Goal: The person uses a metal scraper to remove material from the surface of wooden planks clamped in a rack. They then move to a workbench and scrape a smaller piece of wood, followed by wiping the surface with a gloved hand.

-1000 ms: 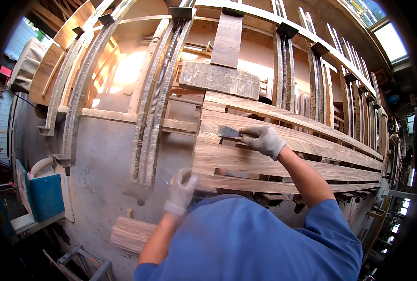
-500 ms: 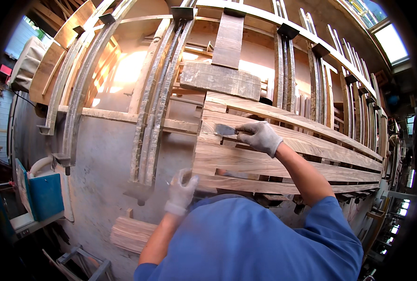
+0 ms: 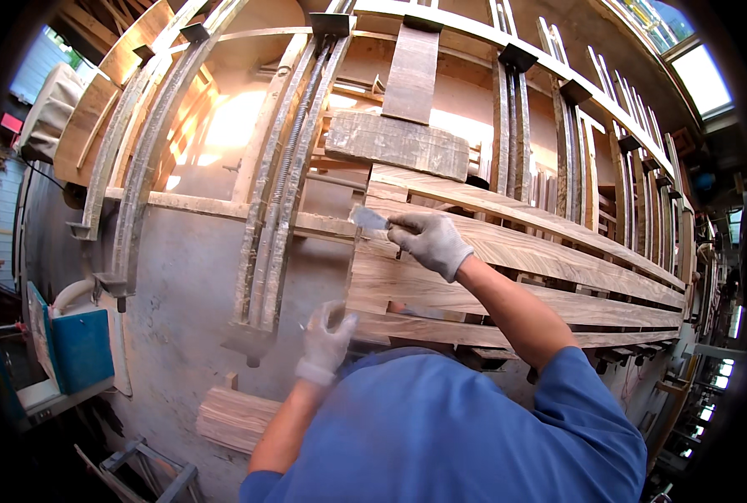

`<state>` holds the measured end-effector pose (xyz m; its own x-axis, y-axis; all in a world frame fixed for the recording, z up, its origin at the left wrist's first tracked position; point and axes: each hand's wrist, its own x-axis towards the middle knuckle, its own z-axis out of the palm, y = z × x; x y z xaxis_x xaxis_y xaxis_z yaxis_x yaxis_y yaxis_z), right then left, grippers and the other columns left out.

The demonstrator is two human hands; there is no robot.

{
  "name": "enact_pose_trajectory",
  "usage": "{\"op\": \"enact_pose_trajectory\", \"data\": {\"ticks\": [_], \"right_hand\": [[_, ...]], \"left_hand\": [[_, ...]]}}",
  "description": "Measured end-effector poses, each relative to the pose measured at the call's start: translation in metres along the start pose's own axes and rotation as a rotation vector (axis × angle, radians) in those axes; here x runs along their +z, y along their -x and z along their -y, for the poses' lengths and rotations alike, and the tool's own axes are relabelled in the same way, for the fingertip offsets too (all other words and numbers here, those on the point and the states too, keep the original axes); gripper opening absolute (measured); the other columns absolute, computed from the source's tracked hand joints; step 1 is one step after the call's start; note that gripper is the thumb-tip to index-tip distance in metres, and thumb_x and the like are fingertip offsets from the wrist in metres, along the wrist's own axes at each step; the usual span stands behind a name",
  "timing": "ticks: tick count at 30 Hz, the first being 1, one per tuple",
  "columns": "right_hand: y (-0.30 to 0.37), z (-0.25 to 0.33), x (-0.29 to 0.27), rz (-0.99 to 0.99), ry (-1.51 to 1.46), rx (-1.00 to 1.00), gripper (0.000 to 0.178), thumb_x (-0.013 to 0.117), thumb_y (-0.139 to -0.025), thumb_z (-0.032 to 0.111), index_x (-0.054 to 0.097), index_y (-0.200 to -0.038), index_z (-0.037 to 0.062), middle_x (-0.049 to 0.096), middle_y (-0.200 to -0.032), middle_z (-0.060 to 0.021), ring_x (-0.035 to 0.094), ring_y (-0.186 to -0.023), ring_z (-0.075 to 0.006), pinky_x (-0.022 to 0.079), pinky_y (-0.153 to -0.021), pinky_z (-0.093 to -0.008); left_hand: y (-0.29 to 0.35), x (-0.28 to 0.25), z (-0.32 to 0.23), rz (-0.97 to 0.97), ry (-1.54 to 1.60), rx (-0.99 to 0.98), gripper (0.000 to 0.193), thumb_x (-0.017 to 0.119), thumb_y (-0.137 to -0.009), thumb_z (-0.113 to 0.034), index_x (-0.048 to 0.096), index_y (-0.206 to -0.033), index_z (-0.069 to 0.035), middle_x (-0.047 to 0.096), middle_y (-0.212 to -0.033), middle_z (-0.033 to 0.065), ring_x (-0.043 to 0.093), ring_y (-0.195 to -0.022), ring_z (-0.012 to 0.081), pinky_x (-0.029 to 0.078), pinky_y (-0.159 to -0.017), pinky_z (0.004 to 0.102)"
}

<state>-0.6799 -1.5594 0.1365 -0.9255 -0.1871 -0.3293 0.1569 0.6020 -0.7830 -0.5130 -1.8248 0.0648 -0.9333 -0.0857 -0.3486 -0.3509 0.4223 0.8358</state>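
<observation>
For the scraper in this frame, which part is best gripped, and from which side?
Probably the handle end, from the right: the scraper has its broad, flat blade pointing left, and the gloved right hand grips the opposite end, hiding most of the handle.

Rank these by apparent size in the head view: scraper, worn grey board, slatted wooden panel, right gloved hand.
1. Slatted wooden panel
2. Worn grey board
3. Right gloved hand
4. Scraper, its visible part only

Right hand (image 3: 432, 243) gripping, forearm (image 3: 516, 312) outstretched; left hand (image 3: 323, 344) lower, loosely curled.
</observation>
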Motion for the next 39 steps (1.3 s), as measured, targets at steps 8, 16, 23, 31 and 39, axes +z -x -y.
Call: {"op": "enact_pose_trajectory", "data": {"ticks": [8, 16, 23, 31, 39], "right_hand": [[0.033, -0.034, -0.047, 0.135, 0.048, 0.134, 0.039, 0.074, -0.099, 0.029, 0.078, -0.128, 0.0043, 0.083, -0.109, -0.0140, 0.080, -0.101, -0.0207, 0.062, -0.091, -0.0338], [0.025, -0.040, -0.022, 0.165, 0.122, 0.070, 0.042, 0.074, -0.097, 0.031, 0.078, -0.130, 0.0064, 0.081, -0.116, -0.0198, 0.079, -0.105, -0.0304, 0.061, -0.096, -0.0367], [0.003, 0.022, -0.003, 0.101, -0.054, 0.054, 0.040, 0.073, -0.097, 0.031, 0.078, -0.126, 0.0043, 0.081, -0.103, -0.0181, 0.079, -0.092, -0.0262, 0.062, -0.087, -0.0365], [0.021, -0.009, -0.026, 0.088, 0.098, 0.002, 0.037, 0.077, -0.099, 0.023, 0.078, -0.129, 0.0013, 0.083, -0.108, -0.0145, 0.076, -0.095, -0.0159, 0.061, -0.089, -0.0321], [0.001, 0.040, 0.009, 0.100, 0.337, -0.221, 0.027, 0.060, -0.101, 0.021, 0.074, -0.117, 0.0039, 0.077, -0.100, -0.0211, 0.073, -0.095, -0.0458, 0.060, -0.085, -0.0531]], "left_hand": [[0.002, 0.001, -0.010, 0.003, 0.052, -0.018, 0.044, 0.082, -0.094, -0.025, 0.072, -0.129, 0.000, 0.074, -0.125, 0.0202, 0.072, -0.116, 0.0316, 0.056, -0.103, 0.0412], [0.002, -0.001, -0.011, 0.001, 0.043, 0.005, 0.042, 0.082, -0.094, -0.024, 0.073, -0.127, -0.001, 0.075, -0.122, 0.0185, 0.073, -0.114, 0.0296, 0.057, -0.102, 0.0405], [0.000, -0.001, -0.009, -0.009, 0.014, 0.017, 0.041, 0.081, -0.093, -0.026, 0.074, -0.126, -0.003, 0.075, -0.123, 0.0193, 0.072, -0.115, 0.0328, 0.055, -0.103, 0.0423], [0.000, 0.000, -0.006, 0.000, 0.050, -0.012, 0.045, 0.081, -0.093, -0.031, 0.073, -0.128, -0.003, 0.075, -0.123, 0.0211, 0.072, -0.115, 0.0343, 0.056, -0.102, 0.0439], [-0.001, 0.002, 0.008, 0.002, 0.009, 0.011, 0.047, 0.082, -0.092, -0.036, 0.073, -0.127, -0.006, 0.074, -0.125, 0.0204, 0.070, -0.118, 0.0357, 0.055, -0.105, 0.0447]]}}
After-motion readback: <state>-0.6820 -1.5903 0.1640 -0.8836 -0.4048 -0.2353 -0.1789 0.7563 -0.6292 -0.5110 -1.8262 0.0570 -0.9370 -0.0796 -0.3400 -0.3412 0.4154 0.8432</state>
